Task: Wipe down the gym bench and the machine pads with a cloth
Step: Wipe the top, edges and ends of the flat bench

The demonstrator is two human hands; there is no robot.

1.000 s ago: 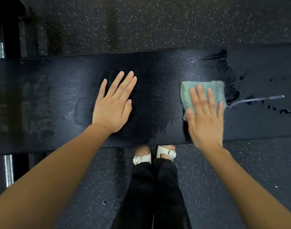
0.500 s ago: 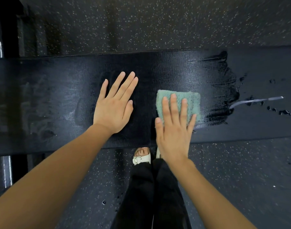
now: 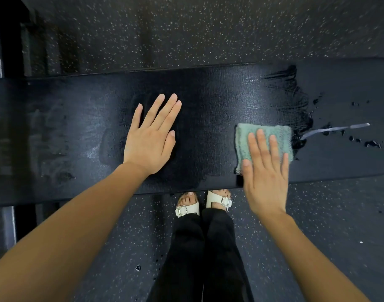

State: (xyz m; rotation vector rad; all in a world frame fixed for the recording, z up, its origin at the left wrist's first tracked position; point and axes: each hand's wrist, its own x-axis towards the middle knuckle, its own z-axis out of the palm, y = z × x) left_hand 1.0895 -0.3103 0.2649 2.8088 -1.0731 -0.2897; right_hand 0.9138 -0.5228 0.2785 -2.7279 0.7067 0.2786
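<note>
We saw the bench (image 3: 208, 94) lie across the view, with its long axis running from left to right, and the person stood at its near side. The cloth (image 3: 242, 142) lay flat on the bench, right of the middle and close to the near edge. The right hand (image 3: 266, 177) pressed on it with straight fingers that were a little apart, and nothing was gripped. The left hand (image 3: 150, 140) rested flat on the bench with its fingers together, well apart from the cloth on its left.

A wet smear (image 3: 300, 118) began just beside the right edge of the cloth. Farther right we saw a pale streak (image 3: 337, 129) and some drops (image 3: 371, 143). We judged that this unwiped part lay to the right, along the long axis, so the right hand was the nearer one and the next stroke would need to go that way.

Half a second earlier the cloth was nearer the middle, just beside the left hand. It had since slid back to the right, close to where it was one second before. The left hand had stayed in its place.
</note>
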